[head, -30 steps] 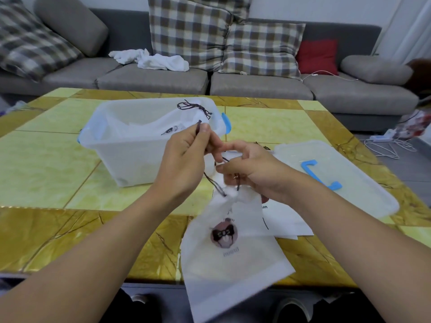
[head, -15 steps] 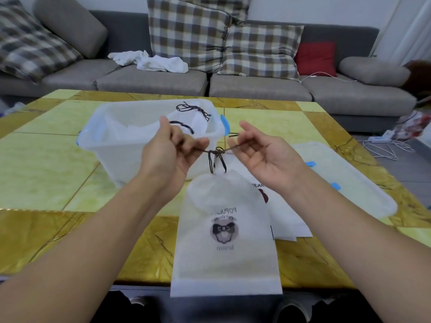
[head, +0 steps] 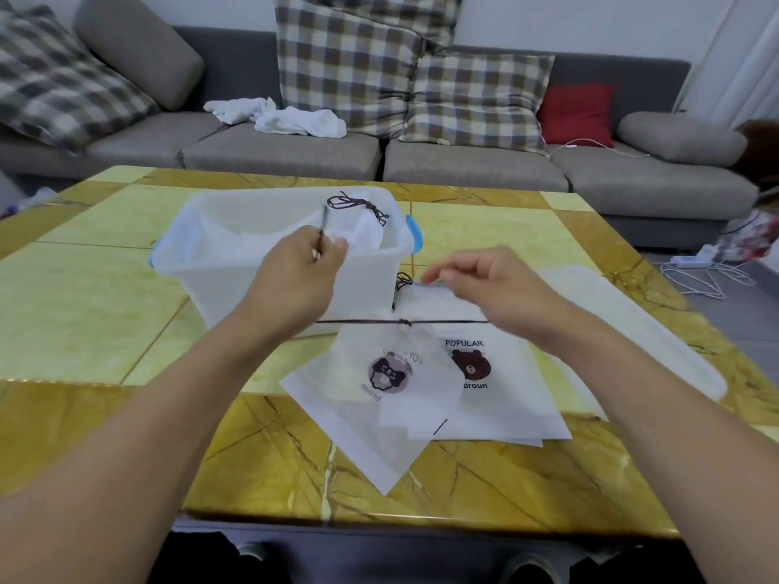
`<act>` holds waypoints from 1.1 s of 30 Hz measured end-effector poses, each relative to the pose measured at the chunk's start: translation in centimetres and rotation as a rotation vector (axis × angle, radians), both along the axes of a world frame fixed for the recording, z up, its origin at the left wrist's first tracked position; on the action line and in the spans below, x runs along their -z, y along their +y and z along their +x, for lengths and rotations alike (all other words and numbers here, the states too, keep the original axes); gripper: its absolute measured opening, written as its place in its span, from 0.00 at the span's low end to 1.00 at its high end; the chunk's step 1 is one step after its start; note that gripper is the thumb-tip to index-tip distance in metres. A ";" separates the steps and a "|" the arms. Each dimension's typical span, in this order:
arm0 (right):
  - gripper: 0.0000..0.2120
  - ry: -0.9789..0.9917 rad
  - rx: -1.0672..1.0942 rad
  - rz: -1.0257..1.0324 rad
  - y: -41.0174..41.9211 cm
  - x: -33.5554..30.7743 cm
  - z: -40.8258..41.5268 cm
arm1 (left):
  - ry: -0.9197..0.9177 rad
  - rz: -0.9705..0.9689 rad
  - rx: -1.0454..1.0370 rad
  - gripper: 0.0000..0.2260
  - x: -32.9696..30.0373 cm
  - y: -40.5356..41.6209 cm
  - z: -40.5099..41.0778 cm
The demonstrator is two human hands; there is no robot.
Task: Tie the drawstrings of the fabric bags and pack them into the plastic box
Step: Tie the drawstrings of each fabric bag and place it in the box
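Bag (head: 392, 398): held above the tabletop's near edge, before the box (head: 236, 263). Cord (head: 442, 321) is pinched taut by left hand (head: 295, 280) and right hand (head: 493, 288). Ends should be pulled evenly until the knot is seated.

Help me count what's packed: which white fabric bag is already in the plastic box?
The bag with the looped dark drawstring at the plastic box's far right corner. The bow-print bag and the bear-print bag are both outside it, over the table.
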State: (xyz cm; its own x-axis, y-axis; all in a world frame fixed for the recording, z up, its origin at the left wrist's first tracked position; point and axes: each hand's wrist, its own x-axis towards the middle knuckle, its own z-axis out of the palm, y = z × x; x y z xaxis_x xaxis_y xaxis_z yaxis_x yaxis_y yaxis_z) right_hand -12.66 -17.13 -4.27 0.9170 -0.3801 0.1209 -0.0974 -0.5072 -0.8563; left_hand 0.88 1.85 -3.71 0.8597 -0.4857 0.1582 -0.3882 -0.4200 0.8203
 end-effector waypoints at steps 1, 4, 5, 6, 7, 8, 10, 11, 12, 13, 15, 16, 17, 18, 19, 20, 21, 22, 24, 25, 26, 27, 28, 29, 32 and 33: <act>0.08 0.039 -0.047 -0.086 0.4 0.3 0.0 | -0.020 0.032 0.034 0.11 0.4 0.0 -0.3; 0.07 0.166 -0.155 -0.348 0.9 1.0 -0.2 | -0.108 0.085 0.147 0.20 1.0 0.0 -1.0; 0.09 0.209 -0.167 -0.425 0.8 1.1 -0.2 | -0.188 0.140 0.173 0.22 1.2 0.0 -1.1; 0.11 0.249 -0.163 -0.476 0.8 1.2 -0.2 | -0.247 0.191 0.194 0.21 1.3 0.1 -1.4; 0.12 0.280 -0.153 -0.522 0.8 1.1 -0.2 | -0.284 0.224 0.203 0.19 1.4 0.1 -1.6; 0.12 0.305 -0.147 -0.565 0.7 1.2 -0.2 | -0.312 0.229 0.214 0.16 1.6 0.2 -1.8; 0.12 0.324 -0.158 -0.592 0.5 1.2 -0.2 | -0.393 0.236 0.239 0.11 1.7 0.4 -2.1; 0.13 0.308 -0.168 -0.542 0.5 1.2 -0.2 | -0.444 0.257 0.254 0.10 1.7 0.5 -2.1; 0.14 0.282 -0.175 -0.454 0.3 1.2 -0.3 | -0.482 0.290 0.271 0.10 1.7 0.6 -2.1; 0.15 0.257 -0.181 -0.346 0.2 1.2 -0.3 | -0.505 0.331 0.287 0.12 1.7 0.6 -2.0; 0.15 0.235 -0.195 -0.192 0.0 1.4 -0.3 | -0.500 0.398 0.315 0.16 1.9 0.6 -1.9; 0.15 0.229 -0.203 -0.166 0.0 1.6 -0.3 | -0.487 0.419 0.321 0.17 2.0 0.6 -1.9; 0.15 0.218 -0.220 -0.155 0.0 1.7 -0.3 | -0.481 0.432 0.319 0.17 2.1 0.5 -1.8; 0.15 0.206 -0.233 -0.141 0.0 1.9 -0.2 | -0.480 0.435 0.313 0.18 2.1 0.5 -1.7; 0.16 0.190 -0.235 -0.113 0.2 1.8 -0.3 | -0.478 0.427 0.310 0.18 2.1 0.4 -1.6; 0.17 0.167 -0.235 -0.077 0.2 1.7 -0.3 | -0.460 0.409 0.315 0.19 2.1 0.4 -1.5; 0.17 0.146 -0.231 -0.044 0.3 1.5 -0.4 | -0.425 0.388 0.328 0.20 2.0 0.4 -1.5; 0.17 0.141 -0.217 -0.021 0.2 1.4 -0.5 | -0.391 0.375 0.342 0.21 2.0 0.5 -1.5; 0.16 0.156 -0.205 -0.023 0.0 1.3 -0.5 | -0.383 0.395 0.343 0.21 2.0 0.5 -1.5; 0.15 0.156 -0.196 -0.036 0.0 1.4 -0.5 | -0.391 0.413 0.337 0.20 2.0 0.6 -1.5; 0.15 0.148 -0.177 -0.063 0.0 1.5 -0.4 | -0.387 0.418 0.337 0.20 2.1 0.6 -1.5; 0.15 0.131 -0.161 -0.108 0.0 1.5 -0.4 | -0.361 0.407 0.350 0.20 2.1 0.6 -1.4; 0.14 0.111 -0.151 -0.159 0.1 1.4 -0.4 | -0.310 0.386 0.378 0.19 2.2 0.7 -1.2; 0.13 0.096 -0.153 -0.193 0.2 1.4 -0.4 | -0.241 0.370 0.416 0.19 2.2 0.9 -1.2; 0.10 0.056 -0.199 -0.174 0.8 1.6 -0.3 | -0.035 0.360 0.510 0.18 2.1 1.1 -1.6; 0.10 0.057 -0.209 -0.163 1.1 1.6 -0.3 | -0.002 0.356 0.514 0.18 2.2 1.1 -1.8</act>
State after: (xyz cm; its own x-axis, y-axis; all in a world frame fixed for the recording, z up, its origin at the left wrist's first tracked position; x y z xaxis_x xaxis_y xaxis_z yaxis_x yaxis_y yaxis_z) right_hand -12.99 -16.05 -5.88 0.9807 -0.1612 0.1104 -0.0218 -0.6521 -0.7579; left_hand -0.96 2.90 -5.91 0.5019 -0.8604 -0.0883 -0.6147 -0.4266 0.6635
